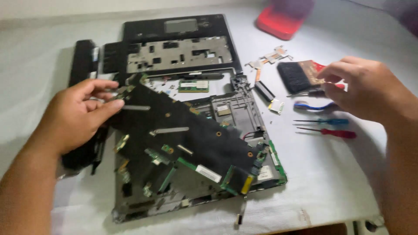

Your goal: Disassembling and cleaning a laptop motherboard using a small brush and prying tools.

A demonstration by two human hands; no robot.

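while the left hand [76, 115] pinches the black motherboard [183, 143] by its left end, tilted above the laptop base [244, 109] mid-table, the right hand [365, 89], fingers loosely curled and empty, hovers over the screwdrivers [324, 126] near the right edge; looks like mid-lift, next it needs a steady pull clear of the base.

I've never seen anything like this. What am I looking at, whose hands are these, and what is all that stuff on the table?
No machine here: a head-worn camera looks down at a person's own two bare hands. The left hand grips the edge of a black laptop circuit board, tilted above the opened laptop base. The right hand reaches toward tools on the white table: a brush, a blue screwdriver and a red screwdriver. Behind lie the removed keyboard frame, a battery, and a red box.
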